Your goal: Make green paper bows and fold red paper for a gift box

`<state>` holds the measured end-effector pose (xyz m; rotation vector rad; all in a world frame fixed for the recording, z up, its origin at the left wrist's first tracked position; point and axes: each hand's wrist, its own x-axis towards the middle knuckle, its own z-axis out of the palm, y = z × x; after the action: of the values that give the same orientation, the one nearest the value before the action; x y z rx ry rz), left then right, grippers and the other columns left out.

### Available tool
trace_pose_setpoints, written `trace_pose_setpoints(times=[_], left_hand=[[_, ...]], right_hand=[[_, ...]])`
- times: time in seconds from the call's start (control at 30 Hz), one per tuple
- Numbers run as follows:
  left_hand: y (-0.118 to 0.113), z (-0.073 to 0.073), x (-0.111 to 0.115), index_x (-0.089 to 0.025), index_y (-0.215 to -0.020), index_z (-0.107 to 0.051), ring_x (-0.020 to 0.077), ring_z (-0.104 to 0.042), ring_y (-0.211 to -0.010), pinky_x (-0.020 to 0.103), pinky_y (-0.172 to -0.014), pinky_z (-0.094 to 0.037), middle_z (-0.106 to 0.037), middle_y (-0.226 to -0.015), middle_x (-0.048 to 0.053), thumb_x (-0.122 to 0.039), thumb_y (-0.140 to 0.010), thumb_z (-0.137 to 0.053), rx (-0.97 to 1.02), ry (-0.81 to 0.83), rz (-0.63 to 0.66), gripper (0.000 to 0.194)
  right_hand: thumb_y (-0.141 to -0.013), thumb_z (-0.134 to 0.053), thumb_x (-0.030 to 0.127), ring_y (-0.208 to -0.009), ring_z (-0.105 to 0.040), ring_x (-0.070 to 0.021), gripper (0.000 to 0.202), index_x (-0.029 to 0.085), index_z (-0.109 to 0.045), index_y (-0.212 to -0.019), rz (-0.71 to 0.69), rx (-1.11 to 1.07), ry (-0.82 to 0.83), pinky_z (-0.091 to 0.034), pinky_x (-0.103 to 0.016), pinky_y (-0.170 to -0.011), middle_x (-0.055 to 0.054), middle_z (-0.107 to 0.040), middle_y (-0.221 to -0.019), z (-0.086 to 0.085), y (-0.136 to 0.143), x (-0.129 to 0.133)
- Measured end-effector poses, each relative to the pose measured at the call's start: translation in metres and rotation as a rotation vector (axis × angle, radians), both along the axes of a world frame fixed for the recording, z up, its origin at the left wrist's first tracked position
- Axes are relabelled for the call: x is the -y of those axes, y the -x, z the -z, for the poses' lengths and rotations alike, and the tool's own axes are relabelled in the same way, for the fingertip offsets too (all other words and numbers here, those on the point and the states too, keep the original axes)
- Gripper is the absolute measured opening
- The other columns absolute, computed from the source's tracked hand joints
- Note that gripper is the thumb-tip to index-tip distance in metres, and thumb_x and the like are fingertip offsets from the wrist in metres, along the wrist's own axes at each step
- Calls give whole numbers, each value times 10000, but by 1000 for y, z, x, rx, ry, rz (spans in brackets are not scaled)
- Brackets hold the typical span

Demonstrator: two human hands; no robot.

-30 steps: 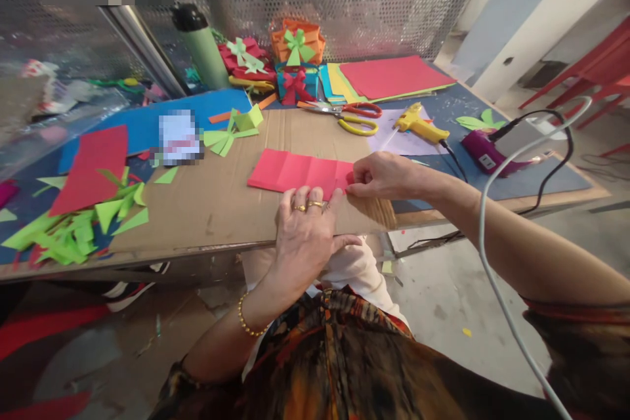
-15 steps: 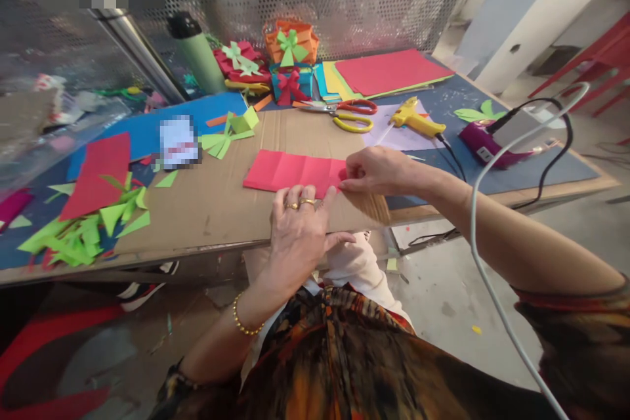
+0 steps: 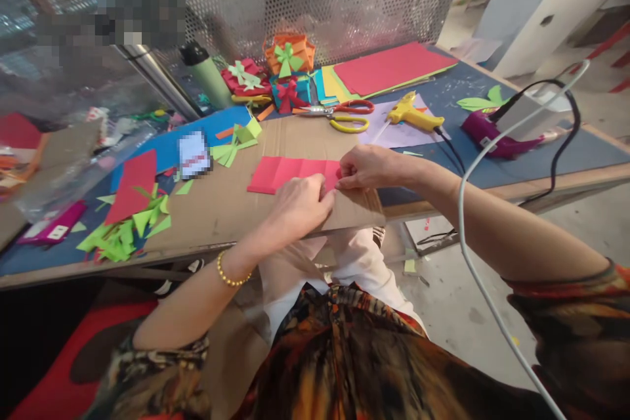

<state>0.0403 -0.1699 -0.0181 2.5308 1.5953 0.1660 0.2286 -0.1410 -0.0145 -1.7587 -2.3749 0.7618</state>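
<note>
A creased strip of red paper [image 3: 275, 174] lies on the brown cardboard sheet [image 3: 216, 213] in front of me. Upright fold lines divide it into panels. My right hand [image 3: 369, 166] is closed in a pinch at the strip's right end. Across its lower right part lies my left hand [image 3: 301, 203], fingers curled and thumb near the lower edge, gripping the paper beside my right hand. The fingertips of both hands are partly hidden. Beyond them, scissors [image 3: 339, 115] and a yellow glue gun [image 3: 413, 111] rest on the table.
A white cable [image 3: 467, 236] runs in front of my right forearm. Green paper scraps [image 3: 115, 233] and a red sheet [image 3: 132, 187] lie at left. Bottles, small paper baskets [image 3: 290, 52] and stacked coloured paper [image 3: 394, 69] stand at the back. A purple device [image 3: 497, 134] sits at right.
My left hand has gone from lying flat with fingers spread to curled, and shifted toward the strip's right end. My right hand keeps its pinch there. The view has turned slightly left.
</note>
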Motion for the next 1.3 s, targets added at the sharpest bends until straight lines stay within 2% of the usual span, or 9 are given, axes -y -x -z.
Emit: trace_pose_setpoints(times=[0.2, 0.27, 0.4, 0.57, 0.7, 0.87, 1.1, 1.2, 1.3], left_hand=[[-14, -20, -21, -196, -624, -553, 158, -610, -463, 269, -540, -452, -630, -507, 34, -284, -980, -573, 38, 517, -71, 367], [-18, -25, -25, -189, -615, -540, 135, -584, -420, 244, -500, -427, -615, -478, 24, -249, -974, -580, 62, 626, -146, 367], [-28, -31, -31, -151, -613, -583, 104, -573, -410, 211, -452, -361, -625, -482, 25, -176, -906, -629, 41, 739, -282, 297], [-28, -31, -35, -145, -597, -600, 96, -538, -387, 215, -441, -370, -602, -471, 20, -150, -860, -652, 10, 756, -313, 267], [-20, -28, -36, -177, -610, -539, 80, -476, -367, 218, -410, -312, -549, -457, -22, -162, -859, -692, 28, 709, -293, 293], [-15, -33, -29, -176, -612, -518, 74, -470, -360, 214, -406, -298, -526, -446, -28, -122, -901, -627, 5, 692, -317, 313], [-11, -37, -25, -174, -610, -517, 76, -455, -360, 207, -406, -294, -512, -428, -30, -114, -896, -623, 2, 685, -341, 311], [-9, -34, -28, -174, -596, -520, 82, -462, -364, 209, -402, -301, -512, -425, -26, -128, -883, -639, 6, 691, -332, 314], [-7, -33, -29, -176, -587, -524, 85, -469, -363, 210, -395, -309, -526, -430, -22, -131, -860, -653, 14, 697, -320, 305]], right_hand=[[-898, -671, 288, -606, -612, -128, 174, 202, -698, -748, -7, 33, -49, -366, -266, -601, 14, -671, -601, -1, -1, 5], [-913, -670, 300, -630, -619, -132, 160, 200, -722, -799, -7, 61, -72, -349, -269, -594, 1, -698, -648, 0, -1, 6], [-933, -677, 363, -732, -657, -158, 191, 195, -766, -940, -7, 123, -135, -324, -275, -594, -46, -763, -818, 1, 0, 8], [-954, -651, 418, -831, -696, -189, 267, 197, -782, -1029, -18, 168, -167, -346, -274, -614, -75, -794, -930, 2, 0, 10], [-949, -649, 414, -896, -718, -225, 289, 195, -788, -1076, -16, 187, -180, -364, -289, -639, -102, -804, -1002, 3, 1, 11], [-963, -628, 442, -984, -726, -268, 351, 183, -784, -1143, -13, 189, -185, -399, -310, -687, -139, -802, -1078, 3, 2, 11], [-982, -611, 435, -828, -722, -194, 305, 204, -809, -993, -65, 174, -114, -426, -274, -666, -70, -804, -866, -7, 7, 7], [-1007, -565, 493, -942, -735, -239, 397, 181, -802, -1069, -42, 197, -158, -445, -297, -706, -130, -812, -1018, -7, 14, 9], [-982, -610, 499, -1050, -731, -290, 404, 176, -786, -1148, -27, 237, -186, -460, -323, -754, -172, -796, -1137, -6, 19, 9]])
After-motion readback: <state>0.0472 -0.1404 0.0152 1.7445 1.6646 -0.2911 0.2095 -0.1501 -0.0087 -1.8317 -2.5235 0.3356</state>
